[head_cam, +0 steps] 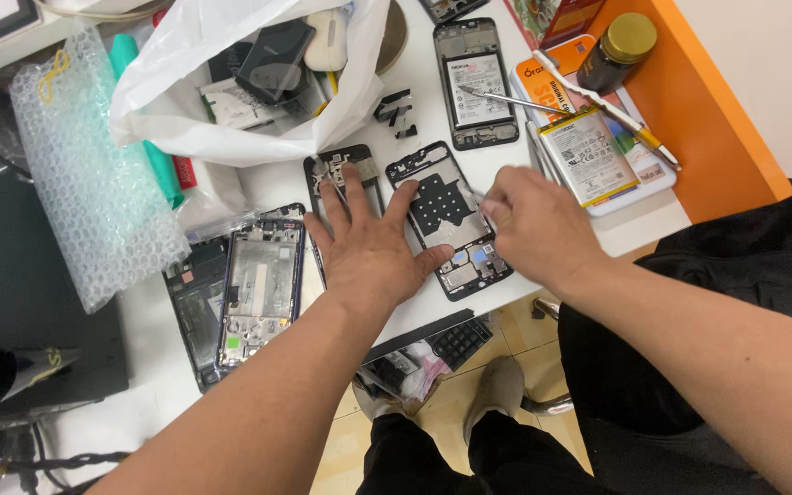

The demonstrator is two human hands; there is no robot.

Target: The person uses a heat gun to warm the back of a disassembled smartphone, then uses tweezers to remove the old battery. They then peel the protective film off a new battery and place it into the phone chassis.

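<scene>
Head view looks straight down on a white worktable [414, 110] crowded with opened phones. The left hand [368, 247] lies flat with fingers spread wide, its palm pressing on the table and its fingertips reaching onto two housings: a black phone frame with bare metal parts at its top [341, 170] and, under the index finger, the black rectangular phone mid-frame with a perforated dark plate [446, 220]. That mid-frame lies near the table's front edge, between the two hands. The right hand [538, 225] hovers at its right side with fingertips drawn together; whether they pinch a small part or tool I cannot tell — the knuckles hide it.

Risks, as I judge them: the mid-frame's lower end sits close to the table edge, so a sideways push from the right hand could slide it off toward the floor. The spread left hand steadies it only by one finger — a slip there would let the frame pivot. Any tiny screw or clip lifted here could drop unseen among the clutter. Just beyond, metal tweezers [506, 98] rest across an opened black phone showing its white-labelled battery [477, 87]; a stray elbow could drive them into the cell. A loose silver battery pack [587, 156] lies just beside.
</scene>
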